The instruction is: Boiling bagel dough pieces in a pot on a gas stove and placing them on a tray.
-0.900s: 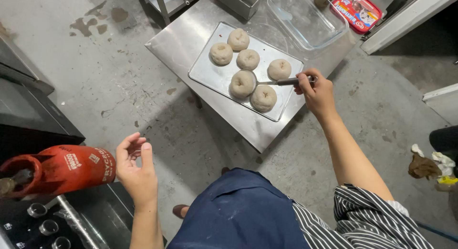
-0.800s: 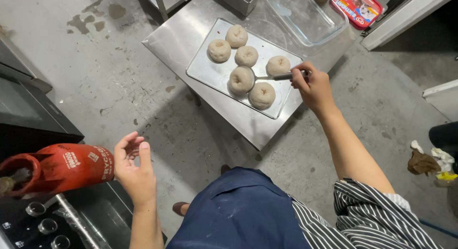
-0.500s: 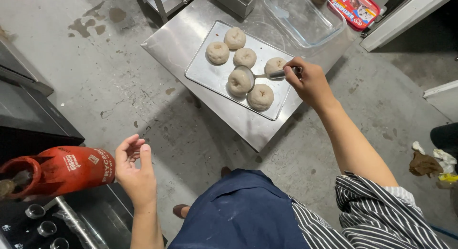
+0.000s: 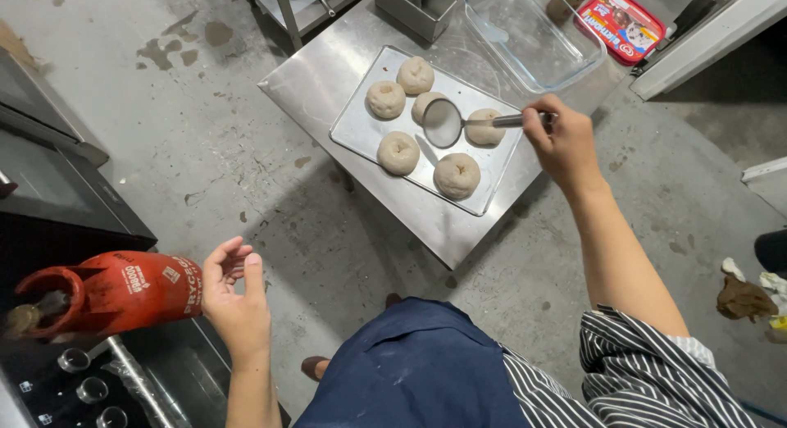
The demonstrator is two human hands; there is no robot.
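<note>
Right hand (image 4: pixel 561 141) closed around the thin metal handle of a small round sieve (image 4: pixel 443 122), held level over the tray (image 4: pixel 357 133). Sieve: shallow mesh bowl with a bright metal rim, pale and dusty inside, hovering above the middle of the tray and covering part of one dough ring. Handle running right from the bowl, across another ring, into the fist.

Tray flat, silvery and rectangular, set at a slant on a steel table (image 4: pixel 328 67). Six dough rings (image 4: pixel 398 152) on it, pale beige, rounded, each with a small dimple or hole in the centre, lightly floured, lying apart from one another.

Left hand (image 4: pixel 235 295) open and holding nothing, fingers loosely spread, low and near on the left, just beside a red gas cylinder (image 4: pixel 123 287) lying on its side.

Far right on the table: clear glass dish (image 4: pixel 533 34), and beyond it a red flat tin (image 4: pixel 620 24). Grey box (image 4: pixel 414 8) at the far edge. Dark blue apron (image 4: pixel 426 371) and striped sleeve (image 4: pixel 656 379) nearest.
</note>
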